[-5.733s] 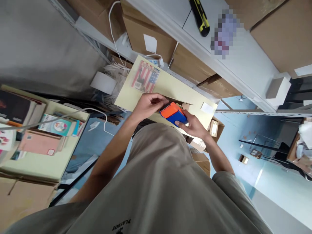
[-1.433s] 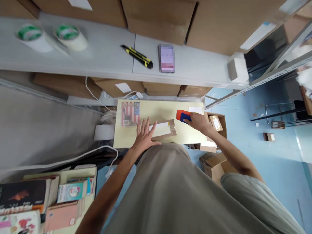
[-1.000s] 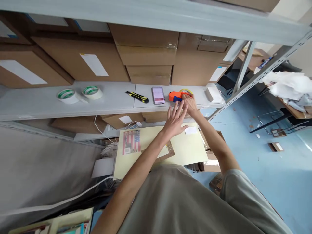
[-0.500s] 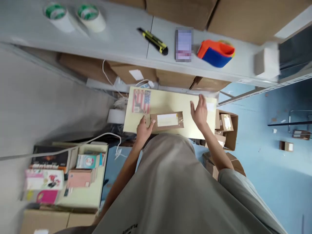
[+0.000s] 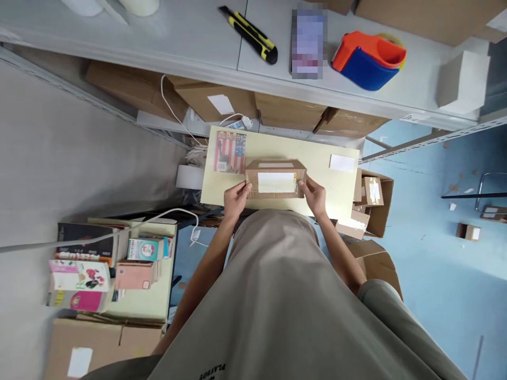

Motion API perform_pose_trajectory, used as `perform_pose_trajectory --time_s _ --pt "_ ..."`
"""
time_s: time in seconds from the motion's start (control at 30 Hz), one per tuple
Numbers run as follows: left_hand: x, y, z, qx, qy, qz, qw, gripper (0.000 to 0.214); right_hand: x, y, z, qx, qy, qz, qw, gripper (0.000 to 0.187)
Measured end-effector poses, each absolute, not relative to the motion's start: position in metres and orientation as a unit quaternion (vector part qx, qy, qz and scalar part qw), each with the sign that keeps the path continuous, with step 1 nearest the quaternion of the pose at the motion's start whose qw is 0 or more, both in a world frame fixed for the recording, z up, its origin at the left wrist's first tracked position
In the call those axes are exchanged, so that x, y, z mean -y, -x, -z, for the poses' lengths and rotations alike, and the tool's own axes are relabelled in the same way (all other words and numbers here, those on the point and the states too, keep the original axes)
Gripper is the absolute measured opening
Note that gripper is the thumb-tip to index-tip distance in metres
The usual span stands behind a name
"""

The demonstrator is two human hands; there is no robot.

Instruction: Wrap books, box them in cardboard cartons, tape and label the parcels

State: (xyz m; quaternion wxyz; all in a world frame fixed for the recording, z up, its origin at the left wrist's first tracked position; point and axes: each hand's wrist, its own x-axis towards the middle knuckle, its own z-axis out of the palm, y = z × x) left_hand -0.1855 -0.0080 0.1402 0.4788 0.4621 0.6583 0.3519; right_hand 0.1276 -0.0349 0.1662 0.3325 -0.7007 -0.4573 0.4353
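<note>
A small brown cardboard box [image 5: 282, 195] with white labels and clear tape is over the pale yellow table [image 5: 222, 191], tilted so that two of its faces show. My left hand [image 5: 236, 199] grips its left end, the thumb on the near face. At the other end my right hand [image 5: 314, 196] closes on the box in the same way. Left of the box, a magazine [image 5: 229, 153] with a flag picture lies flat. On the table's right part is a white slip of paper [image 5: 342, 163].
Above the table runs a grey shelf [image 5: 190, 50] with a yellow-black utility knife [image 5: 251, 37], a blurred-out phone [image 5: 308, 45], an orange-blue tape dispenser [image 5: 368, 59] and a white box [image 5: 464, 83]. Stacked books [image 5: 134, 275] stand lower left. An open carton [image 5: 382, 211] holds parcels at right.
My right hand has come down and left onto the box's right end. The box, flat before, is now tilted up between both hands. The camera view has shifted slightly.
</note>
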Motion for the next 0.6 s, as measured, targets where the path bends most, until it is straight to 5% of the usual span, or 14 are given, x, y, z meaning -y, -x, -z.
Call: perform_pose_trajectory --time_s 0.13,0.47,0.6 --pt "-0.009 0.184 -0.129 -0.612 -0.503 -0.374 0.482 0.049 0.034 -0.144 -0.162 0.43 0.704 -0.411 0.388 0.077" --pt "-0.006 0.185 -0.057 -0.682 -0.479 -0.199 0.516 0.023 0.045 -0.161 -0.083 0.452 0.702 -0.476 0.277 0.049" --pt "-0.037 0.176 -0.054 -0.688 -0.469 -0.232 0.504 0.051 0.015 -0.167 -0.075 0.425 0.738 -0.428 0.302 0.059"
